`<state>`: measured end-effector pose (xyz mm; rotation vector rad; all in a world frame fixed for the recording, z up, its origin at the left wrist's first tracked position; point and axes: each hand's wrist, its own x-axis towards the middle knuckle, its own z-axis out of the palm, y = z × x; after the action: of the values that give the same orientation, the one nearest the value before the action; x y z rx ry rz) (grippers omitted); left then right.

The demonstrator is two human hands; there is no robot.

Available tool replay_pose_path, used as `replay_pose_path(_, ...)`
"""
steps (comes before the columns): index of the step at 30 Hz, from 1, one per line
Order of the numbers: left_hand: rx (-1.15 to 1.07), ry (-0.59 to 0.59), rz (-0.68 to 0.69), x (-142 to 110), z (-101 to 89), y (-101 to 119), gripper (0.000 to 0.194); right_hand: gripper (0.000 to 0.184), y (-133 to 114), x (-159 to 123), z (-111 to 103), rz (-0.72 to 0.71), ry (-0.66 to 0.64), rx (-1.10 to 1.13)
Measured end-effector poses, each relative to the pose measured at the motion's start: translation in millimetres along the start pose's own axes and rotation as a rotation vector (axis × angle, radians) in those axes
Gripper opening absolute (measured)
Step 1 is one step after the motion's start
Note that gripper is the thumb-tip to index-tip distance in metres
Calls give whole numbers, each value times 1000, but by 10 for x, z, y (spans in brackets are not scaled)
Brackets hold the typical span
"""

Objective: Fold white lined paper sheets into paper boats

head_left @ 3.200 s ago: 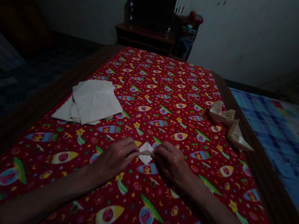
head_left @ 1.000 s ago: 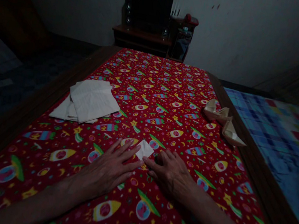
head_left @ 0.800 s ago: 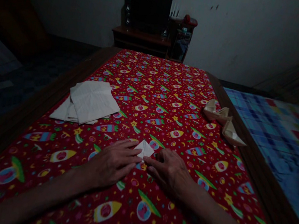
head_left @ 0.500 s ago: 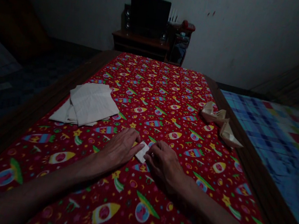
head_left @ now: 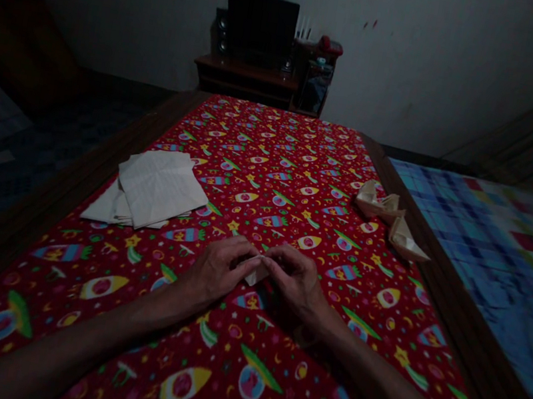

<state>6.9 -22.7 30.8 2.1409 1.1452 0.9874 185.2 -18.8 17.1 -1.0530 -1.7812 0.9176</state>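
A small folded piece of white paper [head_left: 255, 274] is pinched between my two hands, just above the red patterned cloth [head_left: 244, 338]. My left hand [head_left: 223, 261] grips its left side with thumb and fingers closed. From the right, my right hand [head_left: 295, 277] holds the other side, its thumb meeting the left thumb near the top edge. The fingers hide much of the paper. Beyond my left hand lies a stack of creased paper sheets [head_left: 162, 186].
Folded paper boats [head_left: 407, 241] rest near the table's right edge. At the far end a monitor [head_left: 259, 26] stands on a wooden desk [head_left: 245, 78], beside a red telephone [head_left: 330, 46]. A plaid-covered surface [head_left: 476, 280] lies right of the table.
My right hand has come in closer to the left, and both thumbs now meet on the paper. The paper has gone from lying flat to being raised and tilted.
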Motion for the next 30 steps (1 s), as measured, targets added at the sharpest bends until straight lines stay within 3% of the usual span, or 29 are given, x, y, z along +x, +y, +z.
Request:
replay_pose_path(10,48,104,87,52,-22,-28,15,8,-51,-7,-18,-56,25,-128)
replay_pose_path(14,98,113,105,39,-49,-14,14,7,-63,-30,-12,-2,61,-156)
replay_pose_path(22,181,267,188,16,-137,-123,10,5,86,-56,-77,3,186,-148)
replay_pose_path(30,220,94,261,-60,-172,-293,9,6,161,-131,-231,-120,58,-340)
